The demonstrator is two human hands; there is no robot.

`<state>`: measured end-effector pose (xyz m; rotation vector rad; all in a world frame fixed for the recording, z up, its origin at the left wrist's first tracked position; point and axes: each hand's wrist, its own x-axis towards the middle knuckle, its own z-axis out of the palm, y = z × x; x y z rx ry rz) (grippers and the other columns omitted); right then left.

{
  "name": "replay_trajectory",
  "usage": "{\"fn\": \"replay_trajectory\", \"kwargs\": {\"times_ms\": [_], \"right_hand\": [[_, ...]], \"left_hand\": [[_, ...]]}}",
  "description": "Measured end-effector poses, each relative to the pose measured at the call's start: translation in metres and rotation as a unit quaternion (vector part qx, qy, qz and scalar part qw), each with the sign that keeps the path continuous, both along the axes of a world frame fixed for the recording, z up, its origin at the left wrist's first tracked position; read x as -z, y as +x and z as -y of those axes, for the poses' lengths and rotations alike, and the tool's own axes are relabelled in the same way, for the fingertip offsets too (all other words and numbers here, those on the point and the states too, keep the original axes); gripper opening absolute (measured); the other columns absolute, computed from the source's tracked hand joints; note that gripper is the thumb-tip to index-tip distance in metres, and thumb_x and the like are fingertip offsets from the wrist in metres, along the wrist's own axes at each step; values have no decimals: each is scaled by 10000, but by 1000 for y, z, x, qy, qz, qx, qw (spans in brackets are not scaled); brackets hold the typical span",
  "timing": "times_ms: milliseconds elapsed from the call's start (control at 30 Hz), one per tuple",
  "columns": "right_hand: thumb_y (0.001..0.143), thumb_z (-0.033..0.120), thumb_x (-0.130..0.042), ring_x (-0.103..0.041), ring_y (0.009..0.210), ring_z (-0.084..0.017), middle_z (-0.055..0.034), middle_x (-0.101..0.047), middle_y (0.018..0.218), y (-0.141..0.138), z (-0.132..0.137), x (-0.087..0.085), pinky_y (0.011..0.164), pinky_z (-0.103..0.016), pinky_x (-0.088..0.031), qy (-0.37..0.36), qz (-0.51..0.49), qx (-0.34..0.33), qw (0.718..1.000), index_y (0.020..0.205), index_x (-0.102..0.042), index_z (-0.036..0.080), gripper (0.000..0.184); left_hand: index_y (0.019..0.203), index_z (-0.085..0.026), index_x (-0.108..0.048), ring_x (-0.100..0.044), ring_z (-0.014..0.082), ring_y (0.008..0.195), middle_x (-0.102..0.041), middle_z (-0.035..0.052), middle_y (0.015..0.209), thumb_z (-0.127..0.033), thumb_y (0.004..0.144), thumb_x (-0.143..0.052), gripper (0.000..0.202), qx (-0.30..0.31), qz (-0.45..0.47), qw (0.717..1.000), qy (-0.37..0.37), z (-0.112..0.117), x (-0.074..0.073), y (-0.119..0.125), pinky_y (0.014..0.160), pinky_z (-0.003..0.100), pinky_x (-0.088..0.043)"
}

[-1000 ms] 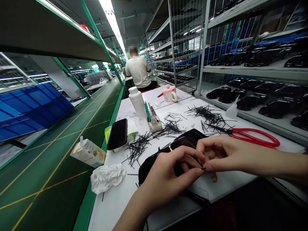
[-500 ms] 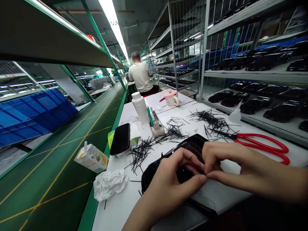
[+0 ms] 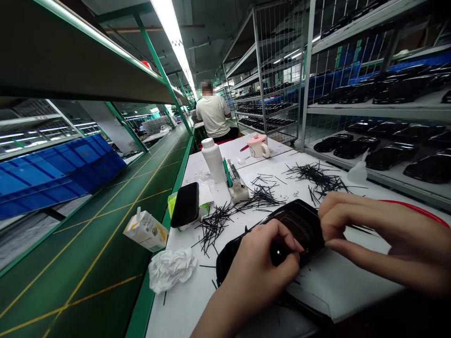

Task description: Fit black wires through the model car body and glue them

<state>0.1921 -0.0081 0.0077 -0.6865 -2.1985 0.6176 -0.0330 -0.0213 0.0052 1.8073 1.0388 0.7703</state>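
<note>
A glossy black model car body (image 3: 299,220) lies on the white table in front of me, partly covered by my hands. My left hand (image 3: 262,265) rests over its near side, thumb and forefinger pinched together; what is between them is hidden. Beside the car's right end, my right hand (image 3: 366,234) is held with thumb and fingertips pressed together, and anything in that pinch is too small to make out. Loose thin black strips (image 3: 317,176) lie in heaps beyond the car. Behind my right hand shows the red handle (image 3: 419,209) of scissors, mostly covered.
A phone (image 3: 185,204), a drink carton (image 3: 146,230) and crumpled tissue (image 3: 172,270) line the left edge by the green conveyor (image 3: 105,234). A white bottle (image 3: 213,159) and lidded mug (image 3: 258,146) stand farther back. Racks of black car bodies (image 3: 387,155) flank the right; a person (image 3: 212,115) sits ahead.
My hands, which met over the car, have come apart: the right has moved away to the right and now covers most of the scissors. The whole view has shifted slightly.
</note>
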Motion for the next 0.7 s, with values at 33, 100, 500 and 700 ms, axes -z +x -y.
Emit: {"fn": "replay_trajectory", "kwargs": {"times_ms": [33, 100, 500, 700], "right_hand": [[953, 236, -573, -587, 728, -128, 1, -596, 854, 1, 0, 0, 627, -213, -481, -1, 0, 1, 1000, 888, -595, 262, 73], [948, 243, -586, -579, 715, -126, 5, -590, 840, 0, 0, -2, 620, -213, -476, -3, 0, 1, 1000, 885, -600, 265, 68], [907, 213, -622, -580, 824, -146, 14, -601, 898, 5, -1, -6, 713, -228, -465, -64, -6, -20, 998, 919, -588, 289, 84], [902, 253, -627, -591, 806, -167, -2, -613, 875, 5, 1, -7, 694, -249, -483, -73, -11, -6, 997, 878, -608, 279, 41]], "left_hand": [[850, -204, -514, -618, 179, 969, -692, 21, 996, -34, 775, -612, 210, 3, -1, 1000, 6, 0, -1, 0, 885, 306, -441], [894, -209, -507, -614, 180, 1011, -684, 31, 1062, -57, 779, -652, 239, 22, 36, 999, 0, 2, -3, 0, 910, 305, -442], [900, -209, -548, -573, 213, 1028, -655, 28, 1016, -53, 763, -623, 222, 14, -103, 989, 108, -3, 5, 2, 961, 355, -423], [948, -212, -501, -543, 222, 1072, -615, 48, 1048, -65, 745, -595, 268, 21, -111, 984, 137, -4, 5, 0, 938, 339, -448]]}}
